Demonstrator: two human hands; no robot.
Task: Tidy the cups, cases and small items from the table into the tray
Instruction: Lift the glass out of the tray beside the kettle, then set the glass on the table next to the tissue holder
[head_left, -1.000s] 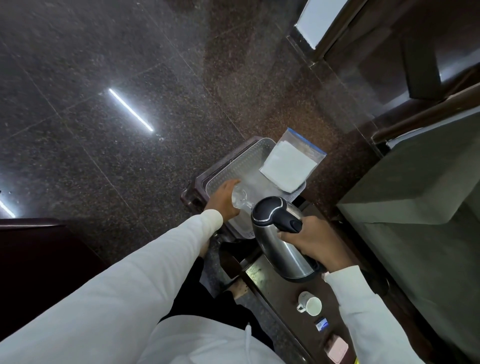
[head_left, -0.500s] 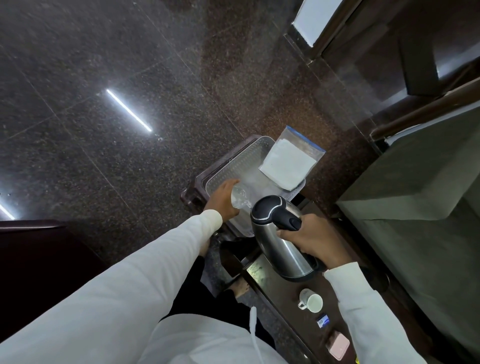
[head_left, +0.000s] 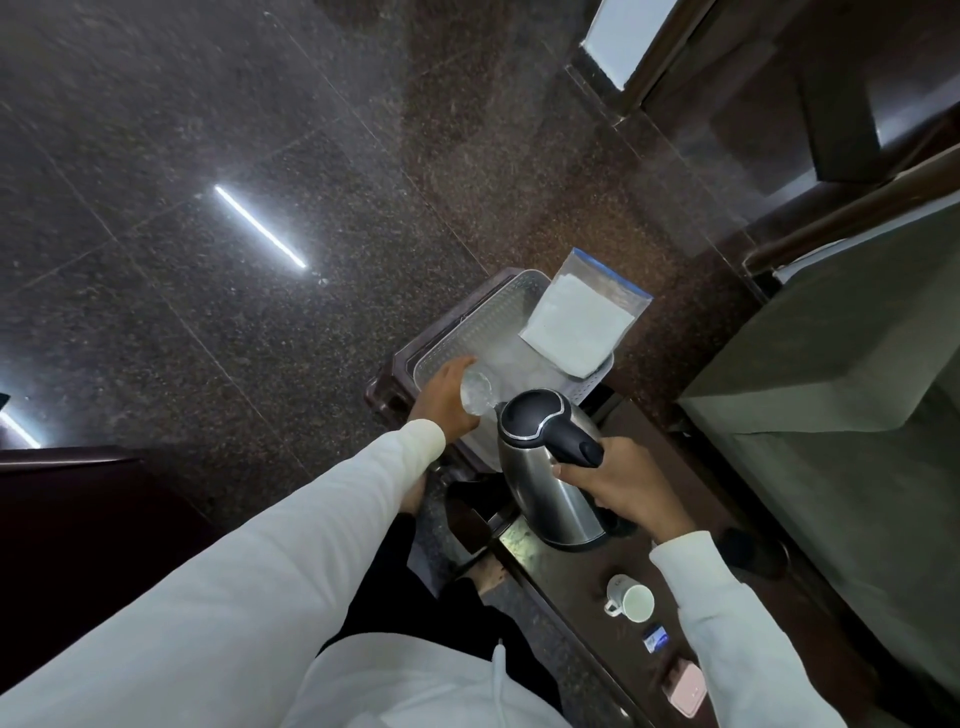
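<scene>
My left hand (head_left: 444, 402) grips a clear glass cup (head_left: 478, 394) and holds it over the near end of the white perforated tray (head_left: 483, 322). My right hand (head_left: 618, 480) is closed on the black handle of a steel kettle (head_left: 545, 467), which is lifted and tilted at the table's far end, its spout close to the glass. A clear bag with a white folded cloth (head_left: 576, 322) lies across the tray's far right corner. On the dark table (head_left: 576, 582) stand a small white mug (head_left: 631, 600), a little blue-and-white item (head_left: 654, 638) and a pink case (head_left: 687, 693).
The tray rests on a dark brown stand (head_left: 387, 389) over a polished granite floor (head_left: 208, 208). A grey-covered surface (head_left: 841, 415) rises on the right beside the table. Dark furniture (head_left: 62, 493) sits at the lower left.
Both hands hold nearly the same places; the kettle has shifted slightly towards the glass. The mug, the blue-and-white item and the case have not moved.
</scene>
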